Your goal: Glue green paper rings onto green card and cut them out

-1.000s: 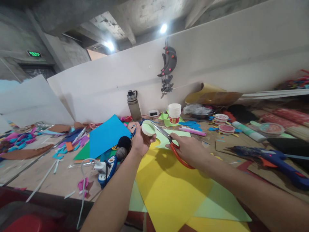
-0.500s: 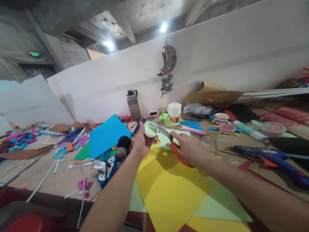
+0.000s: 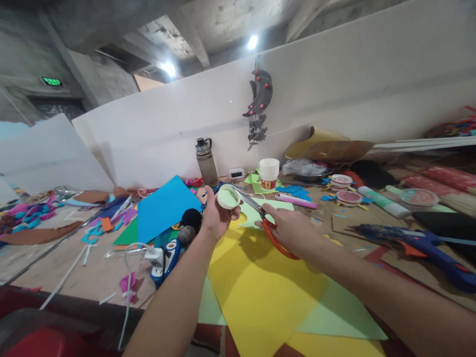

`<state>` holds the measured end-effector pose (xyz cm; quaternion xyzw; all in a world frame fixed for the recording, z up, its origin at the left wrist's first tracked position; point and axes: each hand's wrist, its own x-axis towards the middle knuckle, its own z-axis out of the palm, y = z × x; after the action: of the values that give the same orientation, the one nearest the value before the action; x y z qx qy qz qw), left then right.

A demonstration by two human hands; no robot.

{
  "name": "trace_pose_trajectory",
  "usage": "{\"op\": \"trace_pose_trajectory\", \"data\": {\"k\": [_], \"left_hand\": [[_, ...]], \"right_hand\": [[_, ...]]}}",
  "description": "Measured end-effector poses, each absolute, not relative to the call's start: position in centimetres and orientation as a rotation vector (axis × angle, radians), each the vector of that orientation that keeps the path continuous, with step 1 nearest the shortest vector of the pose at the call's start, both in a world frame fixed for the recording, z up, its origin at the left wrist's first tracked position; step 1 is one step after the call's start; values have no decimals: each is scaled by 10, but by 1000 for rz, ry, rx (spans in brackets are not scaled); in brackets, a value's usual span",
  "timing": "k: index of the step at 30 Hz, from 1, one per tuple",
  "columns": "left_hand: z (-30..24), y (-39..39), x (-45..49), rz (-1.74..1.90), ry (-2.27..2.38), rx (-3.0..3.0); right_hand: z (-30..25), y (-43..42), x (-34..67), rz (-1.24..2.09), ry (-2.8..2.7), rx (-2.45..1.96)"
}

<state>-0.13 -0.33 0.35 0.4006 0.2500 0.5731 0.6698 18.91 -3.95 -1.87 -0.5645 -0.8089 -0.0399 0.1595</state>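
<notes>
My left hand (image 3: 215, 218) is wrapped round a small white paper cup (image 3: 223, 202), its mouth tilted towards me and light green inside. Orange-handled scissors (image 3: 279, 241) are in my right hand (image 3: 292, 225), with fingers through the loops. Their metal blades point left and end right by the cup's rim; whether they touch it I cannot tell. Below both hands lies a yellow sheet (image 3: 260, 292), overlapping pale green paper (image 3: 342, 312). Behind the scissors is another pale green piece (image 3: 256, 214).
A stack of paper cups (image 3: 269, 171) stands at the back beside a water bottle (image 3: 206, 162). A blue hot glue gun (image 3: 427, 245) lies at right. Left are a blue sheet (image 3: 167, 208), a power strip (image 3: 169, 258) with a white cable, and coloured scraps.
My left hand has shifted slightly left with the cup, whose mouth is turned a little more to me. The gap between cup and scissors has grown slightly; my right hand is nearly still.
</notes>
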Motion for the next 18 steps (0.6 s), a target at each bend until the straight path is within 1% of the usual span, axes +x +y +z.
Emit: {"op": "trace_pose_trajectory", "data": {"k": [6,11,18], "left_hand": [[-3,-2,8,1474,504,906],[-5,-2,9,1488,590,905],[-4,-5,10,1394,654,913]], "right_hand": [[-17,-39,189,-112,-2294,-1633],[-17,-40,190,-155,-2305,-1644],[-19,-39,190,-213,-2302,-1659]]}}
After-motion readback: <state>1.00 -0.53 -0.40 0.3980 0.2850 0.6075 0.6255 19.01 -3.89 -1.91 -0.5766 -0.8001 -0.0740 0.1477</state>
